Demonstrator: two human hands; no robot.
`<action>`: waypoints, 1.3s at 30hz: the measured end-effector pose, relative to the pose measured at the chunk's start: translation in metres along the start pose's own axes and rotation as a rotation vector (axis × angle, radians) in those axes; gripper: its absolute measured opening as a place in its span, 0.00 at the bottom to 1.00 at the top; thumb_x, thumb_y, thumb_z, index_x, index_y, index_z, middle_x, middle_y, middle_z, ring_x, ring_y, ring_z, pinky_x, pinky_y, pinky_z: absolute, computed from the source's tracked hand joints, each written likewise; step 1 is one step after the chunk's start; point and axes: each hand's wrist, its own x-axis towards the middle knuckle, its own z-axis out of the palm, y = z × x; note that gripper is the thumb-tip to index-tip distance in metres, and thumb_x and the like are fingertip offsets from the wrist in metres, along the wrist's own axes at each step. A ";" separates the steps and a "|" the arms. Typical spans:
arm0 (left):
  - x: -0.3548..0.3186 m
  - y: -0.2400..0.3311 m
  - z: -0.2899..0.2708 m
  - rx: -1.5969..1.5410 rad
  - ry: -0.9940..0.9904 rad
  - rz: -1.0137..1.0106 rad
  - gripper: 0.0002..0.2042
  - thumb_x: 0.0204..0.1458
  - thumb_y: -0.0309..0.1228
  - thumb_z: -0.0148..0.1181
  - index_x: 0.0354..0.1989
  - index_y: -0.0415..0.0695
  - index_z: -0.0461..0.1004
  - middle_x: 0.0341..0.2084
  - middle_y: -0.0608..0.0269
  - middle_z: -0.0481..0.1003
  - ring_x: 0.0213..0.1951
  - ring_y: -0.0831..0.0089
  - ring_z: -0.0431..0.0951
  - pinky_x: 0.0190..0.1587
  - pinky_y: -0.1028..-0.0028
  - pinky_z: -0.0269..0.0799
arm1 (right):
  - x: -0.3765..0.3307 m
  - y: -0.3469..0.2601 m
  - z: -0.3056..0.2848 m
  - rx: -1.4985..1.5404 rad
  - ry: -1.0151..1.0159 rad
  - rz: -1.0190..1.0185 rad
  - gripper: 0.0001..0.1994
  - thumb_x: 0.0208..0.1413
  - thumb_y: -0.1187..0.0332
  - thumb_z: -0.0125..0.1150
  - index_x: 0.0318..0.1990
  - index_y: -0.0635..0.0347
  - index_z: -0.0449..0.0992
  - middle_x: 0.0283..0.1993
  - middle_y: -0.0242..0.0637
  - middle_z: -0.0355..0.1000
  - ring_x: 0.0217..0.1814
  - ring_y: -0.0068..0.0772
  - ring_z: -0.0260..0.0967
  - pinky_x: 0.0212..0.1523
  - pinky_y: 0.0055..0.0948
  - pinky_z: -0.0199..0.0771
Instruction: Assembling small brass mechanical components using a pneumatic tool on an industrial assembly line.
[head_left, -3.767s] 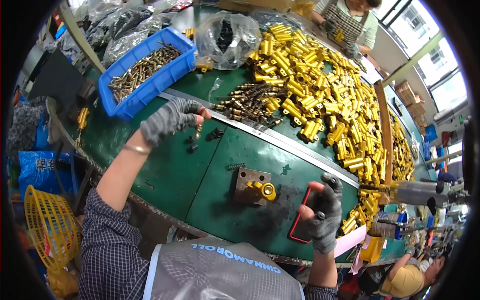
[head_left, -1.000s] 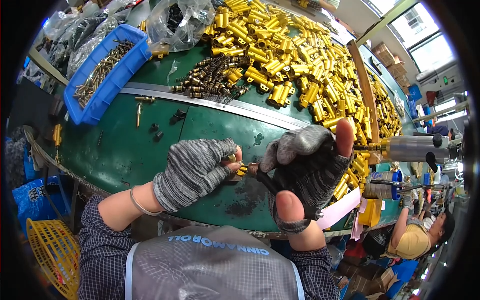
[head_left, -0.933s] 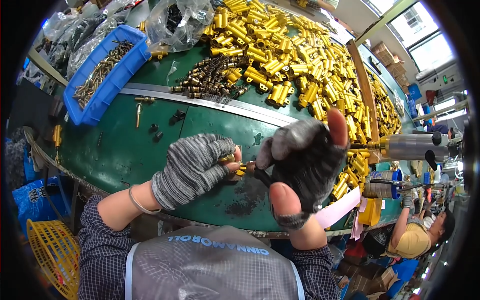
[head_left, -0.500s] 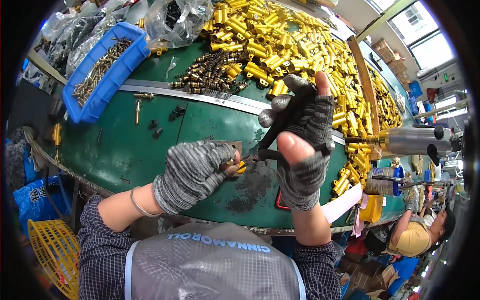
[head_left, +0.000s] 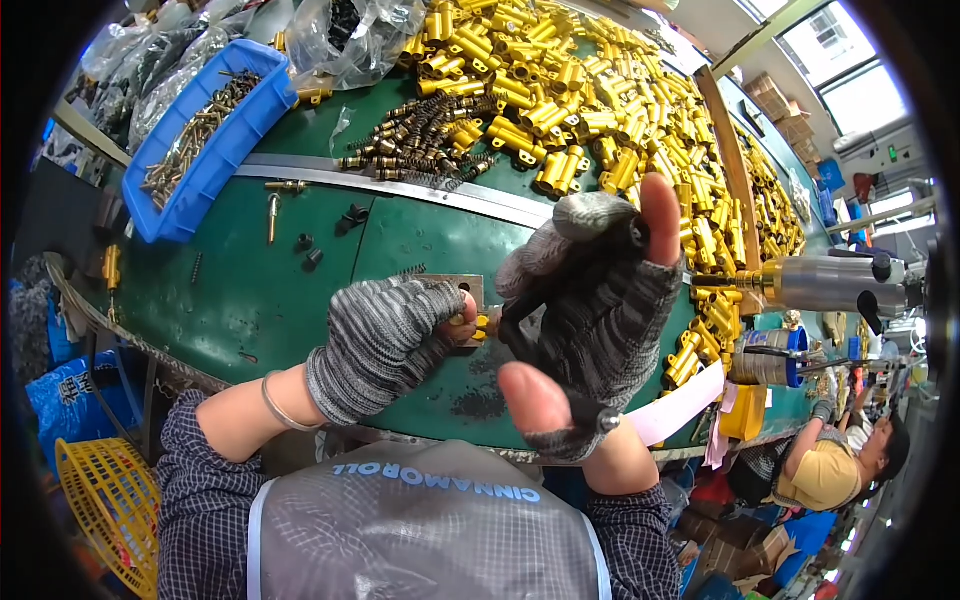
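Note:
My left hand [head_left: 390,345], in a striped grey fingerless glove, is closed on a small gold metal fitting [head_left: 483,324]. It holds the fitting against a flat metal block [head_left: 462,281] on the green table. My right hand [head_left: 600,300], gloved alike, is around dark-handled pliers [head_left: 519,322]; its thumb stands apart from the fingers. The pliers' tip end points at the gold fitting. Palm and fingers hide most of the pliers, so I cannot tell whether the tips touch it.
A large heap of gold metal housings [head_left: 560,100] covers the table's far side. Beside it lie spring-fitted plungers [head_left: 425,135]. A blue bin [head_left: 215,150] of pins stands at the left. A silver cylindrical tool [head_left: 825,283] juts in from the right. Another person [head_left: 820,465] sits beyond.
My right hand has turned and moved slightly nearer the left hand, its thumb dropping lower. The pliers have shifted with it. My left hand stays almost still on the gold fitting.

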 end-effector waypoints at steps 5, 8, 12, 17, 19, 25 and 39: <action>0.001 0.002 -0.003 -0.043 -0.001 -0.021 0.07 0.37 0.30 0.62 0.27 0.48 0.74 0.20 0.62 0.74 0.24 0.63 0.74 0.24 0.70 0.69 | 0.003 -0.001 0.001 -0.017 -0.097 0.070 0.48 0.33 0.68 0.66 0.61 0.59 0.40 0.46 0.34 0.56 0.39 0.22 0.56 0.38 0.22 0.61; 0.007 0.004 -0.009 0.035 -0.024 0.009 0.07 0.37 0.30 0.62 0.27 0.47 0.74 0.19 0.62 0.73 0.24 0.63 0.74 0.25 0.70 0.69 | 0.004 -0.003 0.004 0.018 0.001 0.170 0.48 0.30 0.65 0.72 0.61 0.55 0.45 0.41 0.31 0.58 0.36 0.24 0.58 0.34 0.23 0.64; 0.016 0.003 -0.017 -0.076 -0.016 0.133 0.08 0.37 0.30 0.63 0.27 0.46 0.73 0.18 0.62 0.72 0.24 0.63 0.73 0.26 0.70 0.69 | 0.009 0.004 -0.002 -0.033 -0.219 0.108 0.48 0.28 0.64 0.72 0.59 0.55 0.47 0.37 0.30 0.55 0.32 0.21 0.55 0.30 0.19 0.62; 0.017 0.001 -0.019 -0.121 -0.066 0.078 0.08 0.37 0.29 0.63 0.27 0.45 0.73 0.20 0.61 0.72 0.25 0.64 0.74 0.27 0.70 0.69 | 0.016 0.006 0.000 0.035 -0.227 0.138 0.44 0.30 0.63 0.69 0.57 0.58 0.49 0.37 0.30 0.54 0.32 0.20 0.54 0.31 0.17 0.59; 0.017 -0.002 -0.019 -0.146 -0.094 0.092 0.07 0.38 0.29 0.62 0.27 0.45 0.73 0.21 0.61 0.73 0.25 0.64 0.74 0.27 0.70 0.69 | 0.018 0.005 -0.003 0.014 -0.288 0.138 0.39 0.34 0.65 0.62 0.56 0.64 0.49 0.38 0.31 0.54 0.36 0.21 0.52 0.39 0.18 0.56; 0.011 -0.012 -0.007 -0.068 -0.050 0.102 0.08 0.37 0.33 0.63 0.25 0.45 0.73 0.19 0.62 0.71 0.23 0.63 0.72 0.24 0.69 0.67 | 0.033 0.006 -0.001 -0.032 -0.299 0.221 0.38 0.35 0.66 0.62 0.55 0.63 0.50 0.39 0.31 0.55 0.37 0.21 0.53 0.40 0.18 0.57; 0.003 -0.022 -0.002 -0.394 -0.014 -0.062 0.11 0.37 0.33 0.62 0.31 0.45 0.74 0.25 0.61 0.73 0.27 0.62 0.74 0.27 0.69 0.69 | 0.036 0.035 0.010 -0.402 -0.124 -0.080 0.31 0.29 0.62 0.63 0.46 0.59 0.58 0.31 0.29 0.56 0.29 0.19 0.54 0.29 0.18 0.57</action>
